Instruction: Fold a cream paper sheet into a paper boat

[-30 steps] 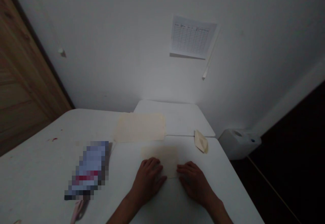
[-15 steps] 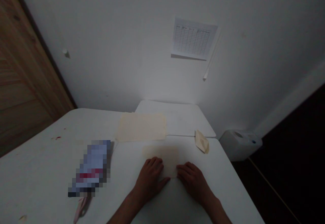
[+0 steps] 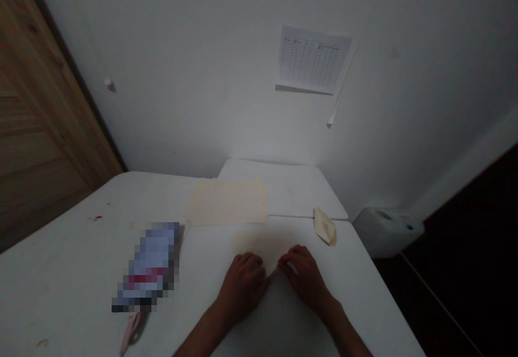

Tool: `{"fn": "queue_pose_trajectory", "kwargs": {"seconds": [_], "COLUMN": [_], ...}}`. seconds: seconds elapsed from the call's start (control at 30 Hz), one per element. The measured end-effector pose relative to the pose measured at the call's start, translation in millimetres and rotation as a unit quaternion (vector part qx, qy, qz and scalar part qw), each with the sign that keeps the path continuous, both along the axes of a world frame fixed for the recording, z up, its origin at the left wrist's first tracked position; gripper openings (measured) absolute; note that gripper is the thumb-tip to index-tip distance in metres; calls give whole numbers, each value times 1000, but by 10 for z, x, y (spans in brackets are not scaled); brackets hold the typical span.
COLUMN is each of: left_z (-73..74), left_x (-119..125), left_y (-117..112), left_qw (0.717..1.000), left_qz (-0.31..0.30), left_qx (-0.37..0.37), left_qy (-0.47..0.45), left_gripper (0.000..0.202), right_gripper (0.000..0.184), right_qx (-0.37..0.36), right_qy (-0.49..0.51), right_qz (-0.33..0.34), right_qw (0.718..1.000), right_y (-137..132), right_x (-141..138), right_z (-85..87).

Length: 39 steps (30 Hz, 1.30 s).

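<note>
A small cream paper sheet lies on the white table in front of me. My left hand rests flat on the sheet's near left part, fingers stretched out. My right hand is at the sheet's near right corner, its fingers bent and pinched on the paper's edge. The two hands almost touch at the fingertips. The near edge of the sheet is hidden under them.
A larger stack of cream sheets lies farther back. A folded cream paper piece sits to the right, near the table edge. A blurred-out packet and a pink object lie to the left. A white bin stands on the floor to the right.
My right hand has moved left and forward along the sheet, closing in on the left hand, and its fingers have curled onto the paper's corner. The left hand has hardly moved.
</note>
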<state>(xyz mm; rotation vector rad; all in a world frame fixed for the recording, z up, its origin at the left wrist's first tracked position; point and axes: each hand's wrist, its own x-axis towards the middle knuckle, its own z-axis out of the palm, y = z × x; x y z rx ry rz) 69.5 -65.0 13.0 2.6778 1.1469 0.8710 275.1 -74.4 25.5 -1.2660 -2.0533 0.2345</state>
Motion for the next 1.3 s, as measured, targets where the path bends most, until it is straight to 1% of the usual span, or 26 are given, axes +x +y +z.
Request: {"fn": "queue_pose_trajectory", "kwargs": {"seconds": [0.1, 0.17, 0.27, 0.33, 0.43, 0.53, 0.63, 0.73, 0.87, 1.0, 1.13, 1.2, 1.3], "left_z": [-27, -53, -89, -91, -38, 52, 102, 74, -32, -108, -114, -105, -70], "left_x": [-10, -35, -102, -166, -274, -363, -405, -397, -337, -262, -204, -184, -167], "left_y": [-2, -7, -12, -15, -25, -48, -66, -54, -8, 4, 0, 2, -9], "left_qw": [1000, 999, 998, 997, 993, 989, 988, 988, 989, 995, 997, 997, 996], "left_qz": [2, 1, -8, -30, -66, -83, -90, -89, -70, -40, -3, 5, -1], "left_qx": [-12, -21, -32, -50, -85, -117, -122, -115, -110, -72, -44, -51, -68], "left_qy": [-25, -40, -56, -57, -49, -30, -28, -48, -74, -63, -55, -55, -55], "left_gripper": [11, 12, 14, 15, 16, 17, 18, 20, 25, 22, 19, 18, 18], "right_gripper": [9, 14, 8, 9, 9, 8, 11, 13, 9, 9, 9, 10, 12], "right_qx": [-18, -37, -58, -65, -73, -74, -76, -81, -85, -91, -93, -96, -100], "right_qy": [41, 51, 34, 23, 22, 21, 16, 12, 22, 37, 56, 73, 89], "right_qz": [19, 38, 71, 87, 96, 97, 91, 75, 50, 27, 24, 26, 23], "right_qw": [999, 997, 995, 994, 992, 992, 993, 994, 995, 995, 994, 992, 991], "right_y": [33, 48, 59, 52, 20, -8, -6, 23, 77, 136, 219, 267, 338], "right_x": [0, 40, 123, 168, 205, 220, 226, 223, 204, 169, 118, 92, 59], "right_z": [31, 13, -49, -81, -82, -52, -43, -64, -99, -115, -125, -128, -139]}}
